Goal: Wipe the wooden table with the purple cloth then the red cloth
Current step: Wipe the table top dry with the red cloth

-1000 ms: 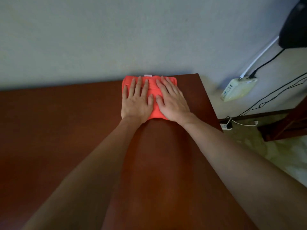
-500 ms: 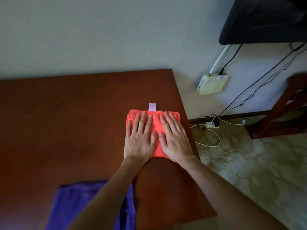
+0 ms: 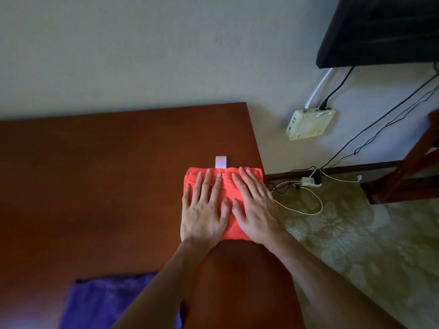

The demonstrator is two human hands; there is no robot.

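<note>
Purple cloth (image 3: 102,302): lies on the near part of the table, by the bottom edge of the view; the left forearm crosses its right side.
Table (image 3: 95,186): dark red-brown wood, with its far edge against the wall and its right edge beside the carpet.
Left hand (image 3: 204,210): palm down on the left half of the red cloth, fingers straight and spread.
Right hand (image 3: 255,207): palm down on the right half, fingers straight, holding nothing in a grip.
Red cloth (image 3: 228,191): folded, flat on the table near its right edge, under both hands.
White tag (image 3: 220,161): sticks out from the cloth's far edge.
Carpet (image 3: 356,233): patterned, right of the table, with a white cable (image 3: 308,203) looped on it.
Cream box (image 3: 308,124): on the wall, cables plugged into its top.
</note>
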